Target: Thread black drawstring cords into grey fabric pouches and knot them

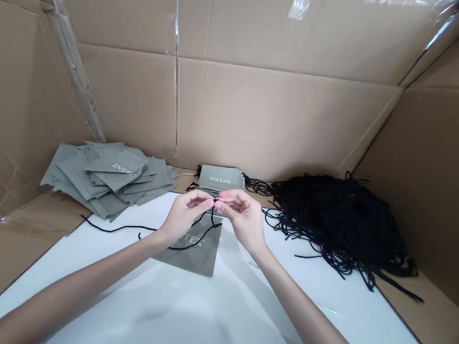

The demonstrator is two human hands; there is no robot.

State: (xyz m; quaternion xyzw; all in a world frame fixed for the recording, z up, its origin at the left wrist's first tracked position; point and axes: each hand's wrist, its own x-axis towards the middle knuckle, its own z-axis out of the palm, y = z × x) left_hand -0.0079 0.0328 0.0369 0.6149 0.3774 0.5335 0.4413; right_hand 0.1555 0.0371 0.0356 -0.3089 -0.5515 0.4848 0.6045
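My left hand (185,211) and my right hand (241,214) meet fingertip to fingertip above a grey pouch (195,248) printed INTEX that lies flat on the white table (206,319). Both hands pinch a thin black cord (124,229) at the pouch's top edge. The cord trails left across the table and loops down over the pouch. Just behind my hands stands a neat stack of the same grey pouches (220,179).
A loose heap of grey pouches (109,176) lies at the back left. A big tangle of black cords (343,222) fills the back right. Cardboard walls (265,113) enclose the table on the left, back and right.
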